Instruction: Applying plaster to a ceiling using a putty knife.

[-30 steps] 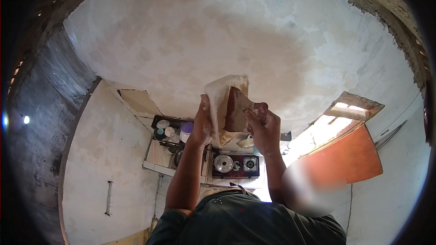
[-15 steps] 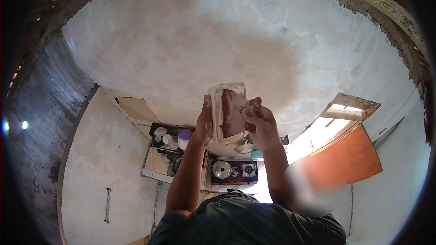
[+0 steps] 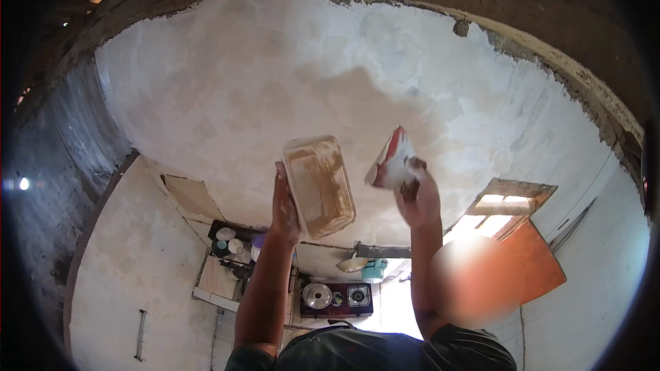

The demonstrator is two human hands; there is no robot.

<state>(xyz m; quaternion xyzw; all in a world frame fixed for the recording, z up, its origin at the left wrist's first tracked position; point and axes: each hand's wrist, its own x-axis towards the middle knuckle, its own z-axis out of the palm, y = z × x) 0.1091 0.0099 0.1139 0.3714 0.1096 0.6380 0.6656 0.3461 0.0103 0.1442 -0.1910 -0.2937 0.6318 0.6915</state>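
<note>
My left hand (image 3: 283, 207) grips a shallow rectangular tub (image 3: 315, 182) by its left side, palm and fingers along the wall. The tub is off-white, its inside smeared with beige plaster paste. To the right of it, apart from the tub, my right hand (image 3: 421, 200) is closed around a flat red scraper (image 3: 390, 166), largely coated in whitish paste and tilted with one corner up. Whitish residue marks the fingers of this hand. Both hands are raised in front of a plastered wall (image 3: 227, 89), which has a darker, damp-looking patch (image 3: 344, 106) at its middle.
Below the hands stands a two-burner stove (image 3: 337, 300) with a round metal lid on it. Dishes and pots (image 3: 234, 244) crowd a counter at the left. A pan (image 3: 352, 264) and a teal pot (image 3: 374, 271) are near the wall. An orange shutter (image 3: 543, 261) stands open by a bright window.
My right hand has drawn the scraper out of the tub and away to the right. The tub has tilted, showing its inside. The view has shifted, with more of the wall's upper edge showing.
</note>
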